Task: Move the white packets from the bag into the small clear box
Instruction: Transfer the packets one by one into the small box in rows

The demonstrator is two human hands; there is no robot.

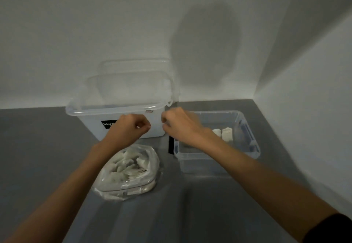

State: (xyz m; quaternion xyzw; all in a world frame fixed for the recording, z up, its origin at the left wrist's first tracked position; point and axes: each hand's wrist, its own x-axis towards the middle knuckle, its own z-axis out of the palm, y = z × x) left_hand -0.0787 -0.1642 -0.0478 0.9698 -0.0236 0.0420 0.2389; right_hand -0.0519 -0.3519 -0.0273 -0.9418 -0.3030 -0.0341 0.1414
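A clear bag (131, 168) full of white packets lies on the grey table in front of me. To its right stands the small clear box (247, 139), with two white packets (224, 133) inside near its far side. My left hand (131, 126) is raised above the bag with its fingers curled, and a small white sliver shows at the fingertips. My right hand (181, 124) hovers by the small box's left far corner, fingers curled toward the left hand. I cannot see anything in it. The fingertips of the two hands are a short gap apart.
A large clear storage box (114, 107) with a black label stands behind the hands, and a lid leans on the wall behind it. White walls close the table at the back and on the right. A black strip (171, 145) lies beside the small box.
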